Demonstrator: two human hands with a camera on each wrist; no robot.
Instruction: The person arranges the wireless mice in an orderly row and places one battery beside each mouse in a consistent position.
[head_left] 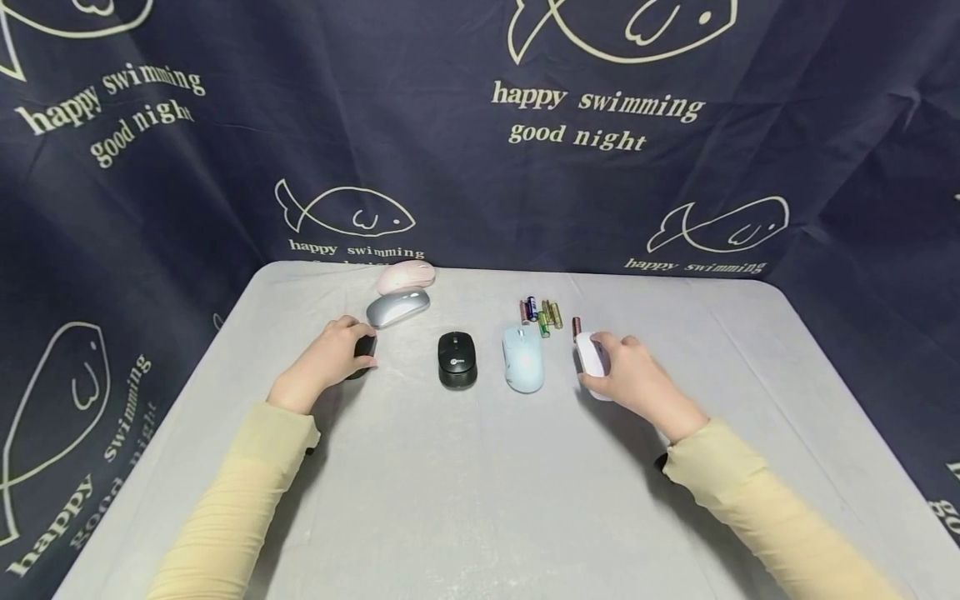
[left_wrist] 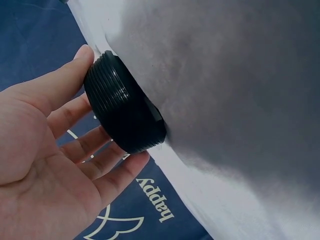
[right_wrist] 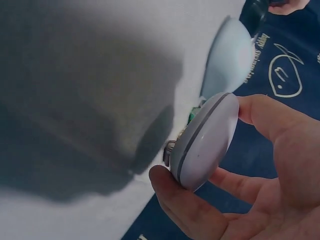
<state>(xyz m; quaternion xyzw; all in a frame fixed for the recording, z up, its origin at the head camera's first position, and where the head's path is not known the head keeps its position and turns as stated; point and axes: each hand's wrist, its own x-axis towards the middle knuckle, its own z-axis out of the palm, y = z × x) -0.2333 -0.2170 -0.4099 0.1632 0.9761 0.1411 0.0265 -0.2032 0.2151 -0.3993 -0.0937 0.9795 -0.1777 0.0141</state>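
Observation:
At the left of the table, my left hand (head_left: 336, 354) grips a black mouse (head_left: 363, 357) by its sides. Ribbed edges show on that black mouse (left_wrist: 122, 102) in the left wrist view, with the thumb on one side and fingers on the other. Over to the right, my right hand (head_left: 630, 375) holds a white mouse (head_left: 591, 357) between thumb and fingers. The white mouse (right_wrist: 207, 142) has a grey band along its edge in the right wrist view, and its shadow falls beside it. Just beyond it lies a single battery (head_left: 576, 327).
Between the hands stand another black mouse (head_left: 457, 360) and a light blue mouse (head_left: 523, 360). Several batteries (head_left: 544, 318) lie close together behind the blue one. A silver-grey mouse (head_left: 398, 307) and a pink mouse (head_left: 406, 277) sit at the back left. Dark printed cloth (head_left: 465, 208) hangs behind the table.

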